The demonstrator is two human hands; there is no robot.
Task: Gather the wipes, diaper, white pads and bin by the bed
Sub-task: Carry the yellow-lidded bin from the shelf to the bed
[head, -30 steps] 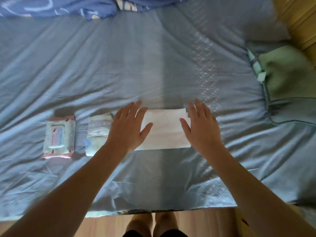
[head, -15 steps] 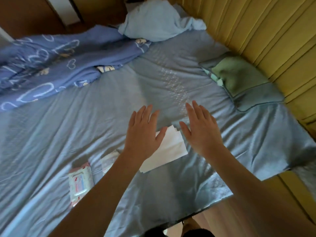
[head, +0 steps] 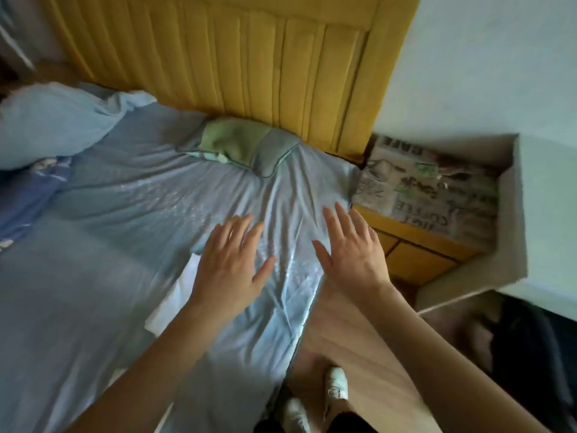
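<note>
The white pad point(head: 175, 295) lies flat on the blue bed sheet point(head: 93, 276), half hidden under my left forearm. My left hand point(head: 231, 264) hovers over the sheet just right of the pad, fingers spread and straight, holding nothing. My right hand point(head: 349, 254) is raised near the bed's right edge, fingers also spread, empty. The wipes and the diaper are out of view. A dark shape point(head: 537, 348) sits on the floor at the right; I cannot tell whether it is the bin.
A yellow padded headboard point(head: 249, 57) stands at the back. A green and grey pillow point(head: 246, 145) lies below it. A yellow bedside table point(head: 427, 195) with a printed cover stands right of the bed. Wooden floor point(head: 352, 339) and my white shoes show below.
My view has swung to the right, toward the headboard and bedside table. Both hands have lifted off the white pad and moved right; the wipes and diaper have left the frame.
</note>
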